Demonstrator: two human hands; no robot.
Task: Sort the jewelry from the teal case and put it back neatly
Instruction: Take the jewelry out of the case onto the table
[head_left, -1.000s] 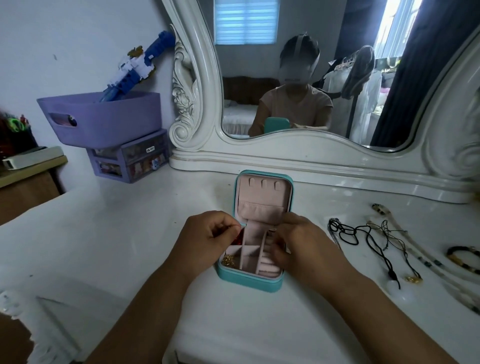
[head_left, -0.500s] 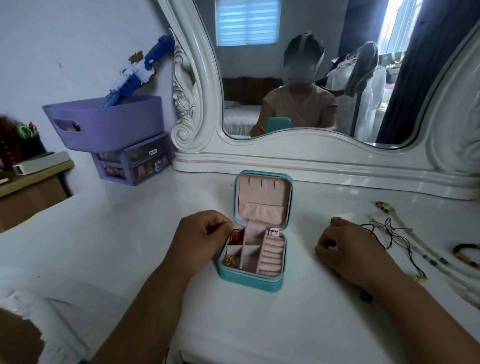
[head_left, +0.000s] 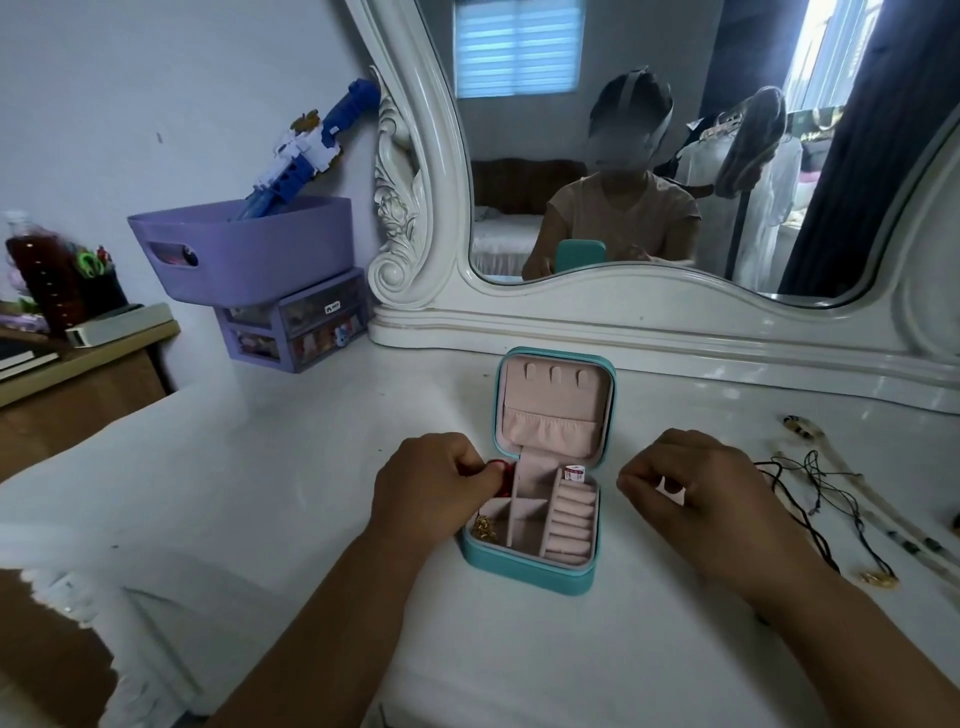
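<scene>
Your left hand (head_left: 434, 488) pinches a red piece (head_left: 501, 473) at the open teal case (head_left: 530, 569) on the desk (head_left: 260, 493); your right hand (head_left: 696, 499) curls beside it, its grip holding something I cannot tell.

Person at a dressing table, head-mounted view. Left hand (head_left: 434, 488) and right hand (head_left: 696, 499): bare, no rings, bracelets or watch visible; both forearms uncovered up to the frame's lower edge, no sleeve in direct view. Mirror reflection (head_left: 623, 208): short-sleeved beige-tan top with a shallow V neckline; dark hair crossed by a pale strap over the crown.
</scene>
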